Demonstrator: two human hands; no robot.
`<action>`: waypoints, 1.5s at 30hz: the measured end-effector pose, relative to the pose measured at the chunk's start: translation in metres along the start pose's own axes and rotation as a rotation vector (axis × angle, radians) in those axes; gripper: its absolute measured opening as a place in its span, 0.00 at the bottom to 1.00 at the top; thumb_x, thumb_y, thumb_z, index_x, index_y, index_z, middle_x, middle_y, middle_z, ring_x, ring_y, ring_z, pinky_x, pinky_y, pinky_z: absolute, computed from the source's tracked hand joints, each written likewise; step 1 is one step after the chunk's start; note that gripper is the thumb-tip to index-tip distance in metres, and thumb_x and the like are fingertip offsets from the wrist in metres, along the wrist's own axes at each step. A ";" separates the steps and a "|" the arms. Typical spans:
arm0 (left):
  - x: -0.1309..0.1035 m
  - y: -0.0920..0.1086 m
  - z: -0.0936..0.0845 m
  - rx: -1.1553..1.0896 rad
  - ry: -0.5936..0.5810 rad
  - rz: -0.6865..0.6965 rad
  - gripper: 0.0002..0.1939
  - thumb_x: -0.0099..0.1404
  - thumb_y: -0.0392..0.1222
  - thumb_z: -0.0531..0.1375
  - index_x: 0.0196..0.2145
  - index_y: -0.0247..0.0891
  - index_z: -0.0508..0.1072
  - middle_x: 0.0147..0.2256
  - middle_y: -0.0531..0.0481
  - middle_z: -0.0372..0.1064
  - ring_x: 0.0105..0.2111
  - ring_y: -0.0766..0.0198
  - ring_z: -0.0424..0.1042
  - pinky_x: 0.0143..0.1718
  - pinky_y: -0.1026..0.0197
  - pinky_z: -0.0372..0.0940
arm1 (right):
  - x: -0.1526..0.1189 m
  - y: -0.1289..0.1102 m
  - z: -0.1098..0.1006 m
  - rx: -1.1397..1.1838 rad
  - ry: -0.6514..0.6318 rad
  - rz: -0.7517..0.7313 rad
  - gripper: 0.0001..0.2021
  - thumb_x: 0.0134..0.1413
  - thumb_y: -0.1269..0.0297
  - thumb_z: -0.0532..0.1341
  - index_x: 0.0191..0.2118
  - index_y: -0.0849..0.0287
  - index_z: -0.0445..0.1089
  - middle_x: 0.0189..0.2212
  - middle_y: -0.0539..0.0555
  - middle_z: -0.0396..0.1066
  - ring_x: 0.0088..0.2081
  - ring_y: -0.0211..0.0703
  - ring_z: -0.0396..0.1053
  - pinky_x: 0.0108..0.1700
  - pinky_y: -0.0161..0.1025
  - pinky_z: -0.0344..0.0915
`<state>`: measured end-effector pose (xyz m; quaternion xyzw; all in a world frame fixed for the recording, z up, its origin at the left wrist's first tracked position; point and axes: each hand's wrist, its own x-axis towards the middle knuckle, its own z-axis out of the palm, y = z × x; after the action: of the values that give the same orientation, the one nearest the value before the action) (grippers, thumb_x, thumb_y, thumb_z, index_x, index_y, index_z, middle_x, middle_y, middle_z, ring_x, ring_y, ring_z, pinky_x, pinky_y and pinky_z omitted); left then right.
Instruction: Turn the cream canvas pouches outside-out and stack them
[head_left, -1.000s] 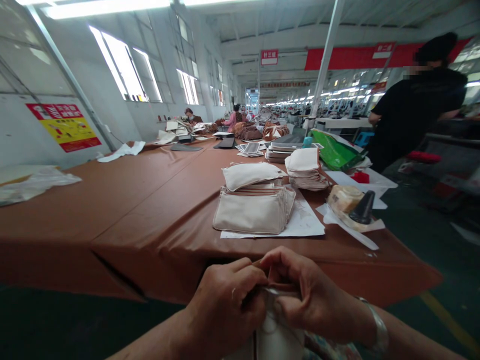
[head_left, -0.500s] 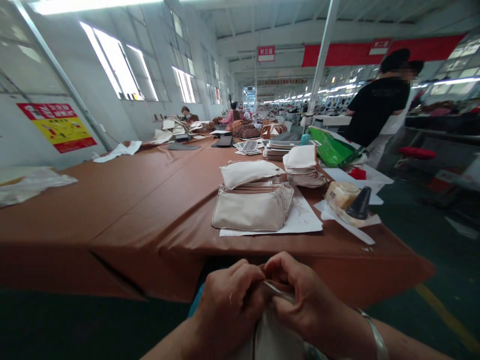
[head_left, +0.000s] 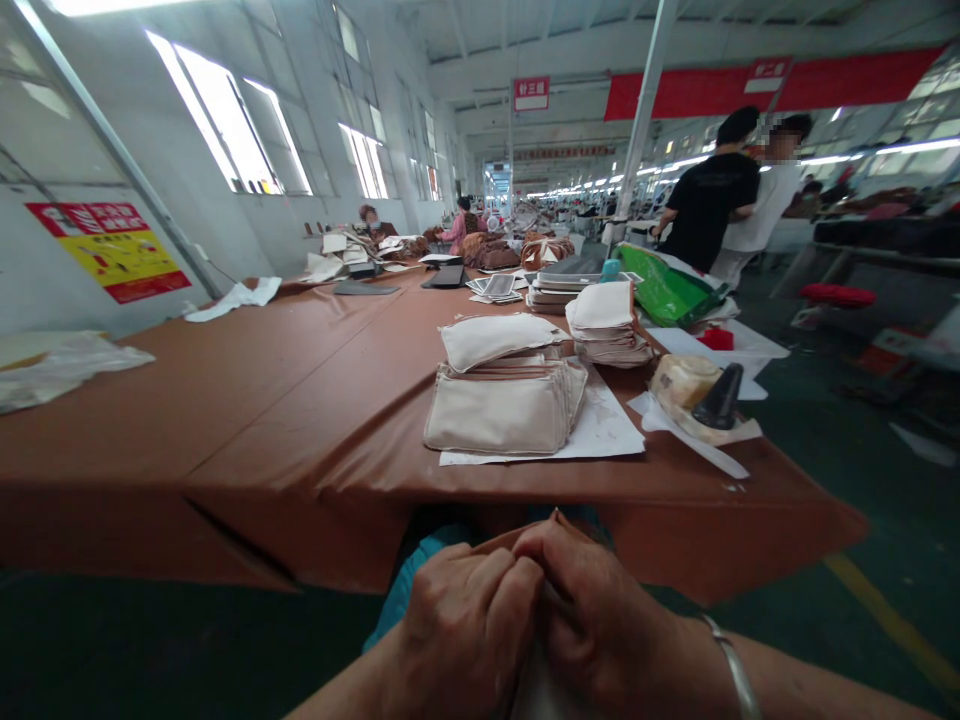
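Note:
Low in the head view, in front of the table edge, my left hand [head_left: 472,625] and my right hand [head_left: 592,610] are pressed close together. Both are closed on a pale fabric piece [head_left: 541,680] with brown material along its upper part. The fingers cover most of it. Beyond my hands, a stack of cream fabric pieces [head_left: 499,412] lies on white paper [head_left: 607,425], with another cream piece [head_left: 499,338] resting behind on top. To its right is a smaller cream stack [head_left: 604,322].
The brown-covered table [head_left: 262,400] spans the view. At its right stand a black cone [head_left: 720,398], a yellowish block [head_left: 684,380] and a green bag [head_left: 671,285]. Two people [head_left: 709,205] stand beyond on the right. A plastic sheet [head_left: 67,370] lies far left.
My hands have closed nearer together over the fabric, and less of its pale surface shows. The two people at the right have shifted left and apart slightly.

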<state>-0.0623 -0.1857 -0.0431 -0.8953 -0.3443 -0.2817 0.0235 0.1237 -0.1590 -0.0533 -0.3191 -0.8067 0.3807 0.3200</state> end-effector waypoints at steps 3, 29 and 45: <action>-0.002 0.000 0.006 0.001 0.047 -0.063 0.07 0.66 0.30 0.52 0.40 0.39 0.62 0.27 0.50 0.71 0.26 0.62 0.70 0.29 0.59 0.56 | -0.003 0.000 -0.001 -0.035 0.008 0.002 0.20 0.43 0.80 0.57 0.44 0.55 0.64 0.38 0.51 0.71 0.40 0.45 0.68 0.44 0.40 0.65; 0.019 -0.006 -0.032 -0.820 -0.212 -0.731 0.05 0.57 0.38 0.64 0.31 0.35 0.80 0.28 0.54 0.60 0.27 0.70 0.59 0.26 0.69 0.55 | -0.005 -0.013 -0.018 -0.269 0.094 -0.412 0.11 0.55 0.79 0.53 0.42 0.57 0.60 0.33 0.57 0.66 0.35 0.46 0.67 0.34 0.40 0.66; 0.019 -0.001 -0.020 -0.871 -0.151 -0.957 0.05 0.52 0.36 0.60 0.25 0.30 0.74 0.23 0.55 0.62 0.24 0.70 0.57 0.24 0.68 0.54 | 0.003 -0.014 -0.017 -0.651 0.225 -0.663 0.11 0.60 0.76 0.56 0.47 0.68 0.69 0.39 0.63 0.75 0.39 0.50 0.73 0.42 0.44 0.71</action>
<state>-0.0609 -0.1781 -0.0163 -0.5881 -0.5599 -0.3112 -0.4937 0.1315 -0.1570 -0.0328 -0.1673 -0.9028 -0.0513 0.3928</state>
